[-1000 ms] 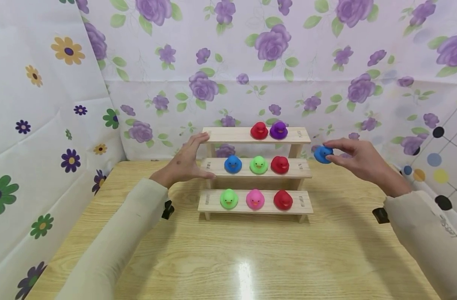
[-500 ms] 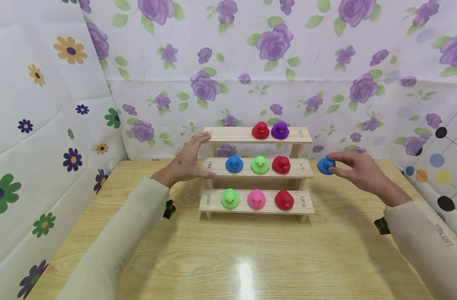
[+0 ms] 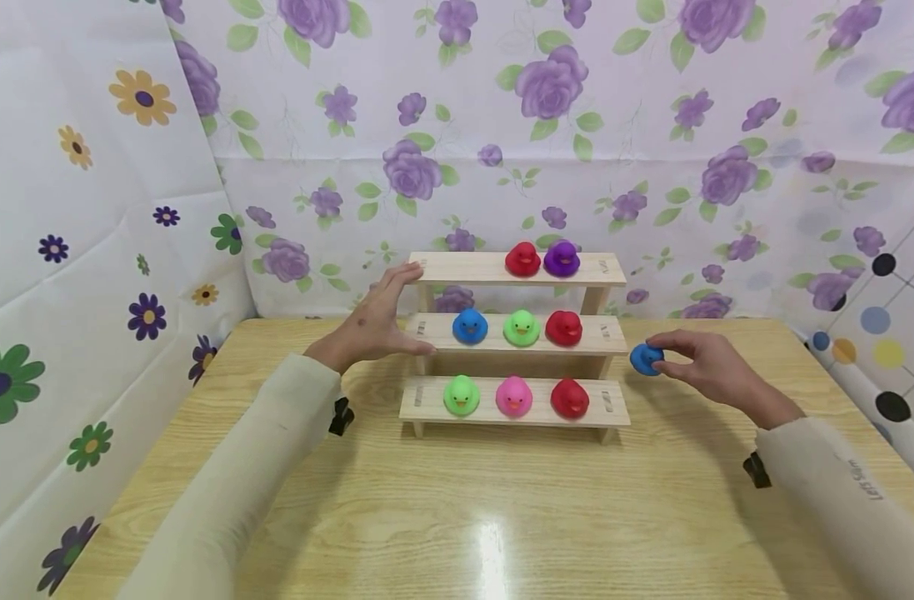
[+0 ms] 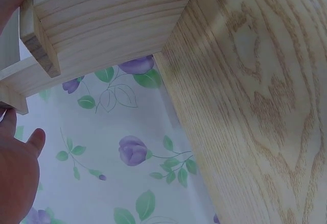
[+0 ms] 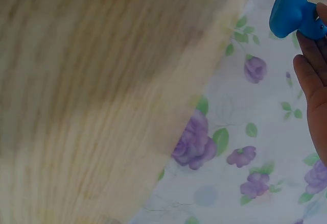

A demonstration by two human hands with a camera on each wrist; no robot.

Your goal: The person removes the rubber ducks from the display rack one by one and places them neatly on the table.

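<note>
My right hand [image 3: 715,375] pinches a blue rubber duck [image 3: 646,359] between thumb and fingertips, just right of a three-tier wooden display stand [image 3: 457,268]. In the right wrist view the same blue duck [image 5: 287,11] shows its flat base, tilted sideways. My left hand [image 3: 376,323] spans the stand's left end, fingers at the top tier and thumb at the middle one. In the left wrist view its fingertips meet the end of a board. A red duck [image 3: 522,260] and a purple duck [image 3: 561,259] sit on the top tier.
On the middle tier are a blue duck [image 3: 470,327], a green duck [image 3: 521,328] and a red duck [image 3: 564,328]. Below them sit a green duck [image 3: 461,396], a pink duck [image 3: 514,396] and a red duck [image 3: 570,398]. Flowered cloth [image 3: 457,92] rises behind the wooden table [image 3: 397,517].
My right hand has lowered the blue duck from about the middle tier's height toward the table beside the stand. The left hand stays at the stand, and the shelved ducks keep their places.
</note>
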